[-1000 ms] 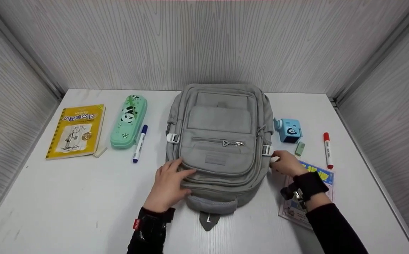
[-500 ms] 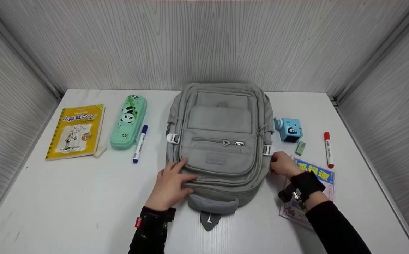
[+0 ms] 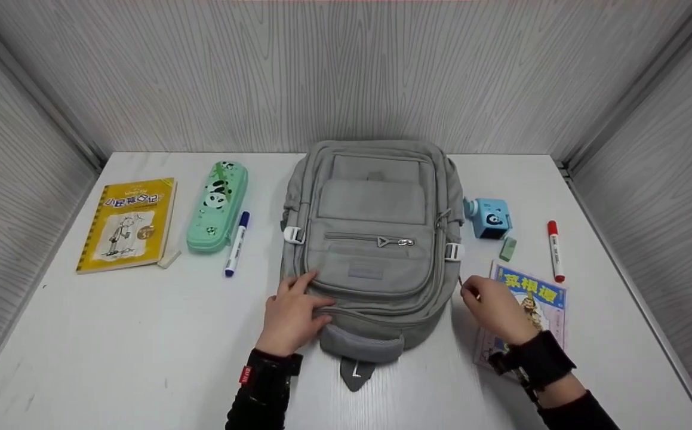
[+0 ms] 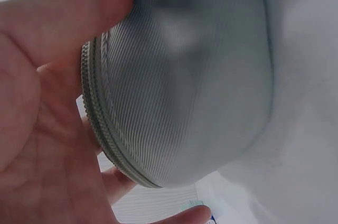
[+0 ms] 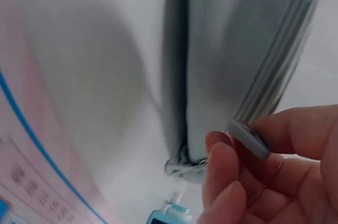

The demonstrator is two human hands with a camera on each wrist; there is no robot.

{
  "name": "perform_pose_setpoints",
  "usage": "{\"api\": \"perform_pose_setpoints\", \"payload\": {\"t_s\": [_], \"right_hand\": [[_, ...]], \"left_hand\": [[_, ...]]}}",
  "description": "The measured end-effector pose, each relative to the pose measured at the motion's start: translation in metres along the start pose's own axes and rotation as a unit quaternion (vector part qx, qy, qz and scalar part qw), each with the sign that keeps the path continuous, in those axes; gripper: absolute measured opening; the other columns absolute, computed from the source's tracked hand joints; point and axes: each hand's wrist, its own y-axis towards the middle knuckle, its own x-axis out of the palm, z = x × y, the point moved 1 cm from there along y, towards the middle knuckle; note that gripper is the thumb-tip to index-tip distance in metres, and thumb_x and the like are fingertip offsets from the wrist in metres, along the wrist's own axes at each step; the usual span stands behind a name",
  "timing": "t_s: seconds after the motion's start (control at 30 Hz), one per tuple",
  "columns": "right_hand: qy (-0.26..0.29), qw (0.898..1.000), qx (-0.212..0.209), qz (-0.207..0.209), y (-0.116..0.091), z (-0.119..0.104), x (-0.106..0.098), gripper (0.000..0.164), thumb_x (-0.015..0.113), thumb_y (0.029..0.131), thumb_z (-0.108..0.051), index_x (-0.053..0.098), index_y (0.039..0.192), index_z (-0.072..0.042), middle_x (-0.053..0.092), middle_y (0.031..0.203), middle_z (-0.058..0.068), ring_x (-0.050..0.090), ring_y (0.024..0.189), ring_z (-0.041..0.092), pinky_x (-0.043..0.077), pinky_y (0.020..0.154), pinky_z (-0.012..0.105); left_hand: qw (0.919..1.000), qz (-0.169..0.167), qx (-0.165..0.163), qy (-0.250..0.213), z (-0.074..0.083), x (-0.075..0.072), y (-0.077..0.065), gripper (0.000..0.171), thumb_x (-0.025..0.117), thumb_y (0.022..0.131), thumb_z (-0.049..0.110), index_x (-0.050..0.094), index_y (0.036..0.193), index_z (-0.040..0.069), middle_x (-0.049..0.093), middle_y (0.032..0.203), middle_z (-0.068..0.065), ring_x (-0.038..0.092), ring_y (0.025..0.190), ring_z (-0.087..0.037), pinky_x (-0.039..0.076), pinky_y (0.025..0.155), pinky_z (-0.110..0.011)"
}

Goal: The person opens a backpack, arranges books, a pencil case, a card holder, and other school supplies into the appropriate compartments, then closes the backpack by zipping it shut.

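Observation:
A grey backpack (image 3: pixel 375 203) lies on the table, its top handle (image 3: pixel 362 345) toward me. My left hand (image 3: pixel 292 316) rests with spread fingers on its near left corner. In the left wrist view, the thumb and fingers lie along a curved zipper (image 4: pixel 100 123) there. At the bag's right side, my right hand (image 3: pixel 498 307) pinches a small grey zipper pull (image 5: pixel 248 139) between thumb and curled fingers. Above it in the head view sits a white strap buckle (image 3: pixel 454 252). A pink and blue booklet (image 3: pixel 551 313) lies partly beneath the right hand and wrist.
To the left are a yellow book (image 3: pixel 125 224), an off-white eraser (image 3: pixel 169 259), a green panda pencil case (image 3: pixel 217 206) and a blue marker (image 3: pixel 237 245). On the right stand a blue panda-printed gadget (image 3: pixel 491 218), a green eraser (image 3: pixel 507 249) and a red-capped marker (image 3: pixel 554 251).
My right hand has moved along the backpack's right side toward me, away from the buckle, uncovering more of the booklet. My left hand stays almost in place on the bag.

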Motion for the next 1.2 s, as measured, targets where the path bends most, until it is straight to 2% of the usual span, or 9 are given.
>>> {"api": "perform_pose_setpoints", "payload": {"t_s": [0.2,0.33,0.47,0.63,0.83,1.0,1.2], "right_hand": [[0.008,1.0,0.007,0.023,-0.031,-0.02,0.014,0.016,0.054,0.097,-0.009,0.068,0.095,-0.002,0.063,0.079,0.004,0.051,0.069,0.012,0.042,0.063,0.026],[0.012,0.999,0.003,0.036,-0.047,-0.043,0.028,0.013,0.057,0.096,-0.008,0.065,0.086,-0.008,0.058,0.073,0.0,0.047,0.064,0.01,0.038,0.061,0.025],[0.01,0.999,-0.011,0.049,-0.06,-0.066,0.041,0.016,0.061,0.094,-0.007,0.061,0.079,-0.013,0.054,0.069,-0.004,0.045,0.062,0.007,0.038,0.06,0.024],[0.005,0.996,-0.056,0.068,-0.065,-0.094,0.058,0.018,0.063,0.092,-0.007,0.059,0.076,-0.014,0.053,0.069,-0.007,0.044,0.063,0.004,0.039,0.061,0.023],[-0.005,0.989,-0.124,0.084,-0.061,-0.12,0.076,0.018,0.064,0.09,-0.007,0.057,0.074,-0.012,0.056,0.07,-0.004,0.049,0.064,0.005,0.042,0.06,0.024],[0.008,0.987,-0.14,0.077,-0.057,-0.124,0.08,0.022,0.065,0.091,-0.011,0.055,0.073,-0.014,0.053,0.068,-0.005,0.045,0.061,0.004,0.039,0.058,0.023],[0.01,0.988,-0.145,0.056,-0.06,-0.111,0.076,0.017,0.067,0.095,-0.022,0.06,0.081,-0.015,0.051,0.072,-0.008,0.043,0.065,0.001,0.037,0.06,0.022]], "left_hand": [[0.9997,0.016,0.017,-0.002,0.0,0.004,0.001,0.024,0.08,0.083,0.027,0.079,0.107,0.026,0.047,0.153,-0.011,0.044,0.134,-0.043,0.047,0.097,-0.06],[0.9991,0.024,0.034,0.0,-0.001,0.006,0.002,0.023,0.08,0.082,0.027,0.08,0.105,0.025,0.049,0.15,-0.014,0.046,0.13,-0.045,0.048,0.1,-0.054],[0.9993,0.019,0.034,-0.002,-0.002,0.007,0.003,0.024,0.08,0.082,0.027,0.08,0.106,0.026,0.049,0.15,-0.014,0.046,0.129,-0.046,0.048,0.1,-0.052],[0.9992,0.021,0.033,-0.008,-0.003,0.007,0.003,0.024,0.081,0.081,0.027,0.08,0.105,0.025,0.049,0.15,-0.014,0.046,0.129,-0.047,0.05,0.098,-0.052],[0.9991,0.023,0.034,-0.013,-0.003,0.006,0.002,0.023,0.081,0.082,0.027,0.08,0.105,0.024,0.05,0.15,-0.014,0.046,0.129,-0.046,0.051,0.098,-0.051],[0.999,0.019,0.039,-0.012,-0.003,0.002,0.001,0.026,0.081,0.081,0.027,0.079,0.107,0.023,0.05,0.149,-0.015,0.047,0.129,-0.046,0.049,0.1,-0.053],[0.9979,0.038,0.052,0.0,0.009,-0.01,-0.007,0.039,0.083,0.078,0.025,0.075,0.116,0.017,0.057,0.141,-0.019,0.052,0.124,-0.044,0.04,0.106,-0.057]]}}
